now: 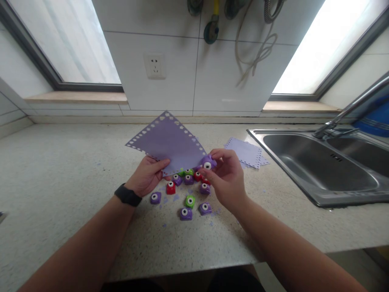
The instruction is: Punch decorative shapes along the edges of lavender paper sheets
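A purple paper sheet [173, 140] with small shapes cut along its edges is tilted above the counter. My left hand [148, 174] pinches its lower left edge, thumb on top. At the sheet's right corner, my right hand [226, 174] holds a purple craft punch [208, 163], which touches the paper. Several more punches lie below the sheet, among them a red punch [170, 187], a green punch [190, 201] and a purple punch [186, 213]. Bits of cut purple paper [176, 197] are scattered between them. The sheet's edge partly covers the rear punches.
A stack of punched purple sheets [244, 151] lies behind my right hand. To the right, a steel sink [316, 162] with a faucet [331, 123] is set into the speckled counter [75, 178]. A tiled wall with a power outlet [154, 65] stands behind.
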Demonstrator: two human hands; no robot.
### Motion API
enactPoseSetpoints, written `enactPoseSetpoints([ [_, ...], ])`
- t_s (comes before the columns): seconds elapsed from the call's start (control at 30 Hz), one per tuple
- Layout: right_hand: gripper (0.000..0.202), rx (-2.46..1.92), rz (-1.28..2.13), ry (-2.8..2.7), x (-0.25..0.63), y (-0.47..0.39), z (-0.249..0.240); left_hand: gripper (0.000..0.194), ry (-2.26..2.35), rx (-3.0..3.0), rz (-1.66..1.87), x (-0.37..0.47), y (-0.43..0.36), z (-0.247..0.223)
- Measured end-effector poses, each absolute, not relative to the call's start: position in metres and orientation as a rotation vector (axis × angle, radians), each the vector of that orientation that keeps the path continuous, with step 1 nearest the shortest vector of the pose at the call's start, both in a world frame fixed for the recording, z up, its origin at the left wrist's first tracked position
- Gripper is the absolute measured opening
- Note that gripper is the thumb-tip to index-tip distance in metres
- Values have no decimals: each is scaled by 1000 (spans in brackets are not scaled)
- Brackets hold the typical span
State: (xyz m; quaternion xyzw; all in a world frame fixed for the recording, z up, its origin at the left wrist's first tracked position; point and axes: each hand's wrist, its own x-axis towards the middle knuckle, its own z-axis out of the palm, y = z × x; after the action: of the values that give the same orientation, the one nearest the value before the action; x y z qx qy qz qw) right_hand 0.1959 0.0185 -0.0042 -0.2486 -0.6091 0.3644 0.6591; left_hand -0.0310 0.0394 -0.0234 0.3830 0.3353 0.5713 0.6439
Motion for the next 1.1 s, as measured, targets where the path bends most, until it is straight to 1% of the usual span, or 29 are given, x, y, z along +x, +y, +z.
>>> enactPoseSetpoints([
  [0.1, 40, -646, 1023, -1257, 196, 20, 1, 44, 747, 907, 1264, -31, 38, -24],
  [0.17, 41, -684, 1095, -1214, 197, 21, 3, 43, 752, 931, 1212, -32, 38, -27],
  [0.27, 41, -715, 1122, -1172, 200, 26, 1, 38, 766, 971, 1128, -33, 38, -32],
  [0.43, 40, -716, 1161, -1125, 205, 35, -7, 30, 773, 1059, 1122, -34, 40, -37],
  [0.57, 41, -694, 1222, -1062, 206, 37, -6, 25, 884, 1146, 1085, -35, 41, -35],
  [0.63, 39, -686, 1259, -1052, 206, 37, -5, 27, 920, 1160, 1099, -35, 42, -35],
  [0.73, 34, -686, 1320, -1052, 205, 36, -5, 35, 921, 1173, 1155, -35, 44, -36],
  [0.83, 33, -686, 1342, -1048, 205, 37, -7, 33, 937, 1180, 1128, -35, 45, -39],
  [1.03, 43, -704, 1341, -996, 205, 40, -8, 33, 926, 1171, 1129, -35, 44, -40],
  [1.1, 43, -706, 1371, -977, 205, 41, -8, 33, 928, 1164, 1137, -34, 43, -39],
])
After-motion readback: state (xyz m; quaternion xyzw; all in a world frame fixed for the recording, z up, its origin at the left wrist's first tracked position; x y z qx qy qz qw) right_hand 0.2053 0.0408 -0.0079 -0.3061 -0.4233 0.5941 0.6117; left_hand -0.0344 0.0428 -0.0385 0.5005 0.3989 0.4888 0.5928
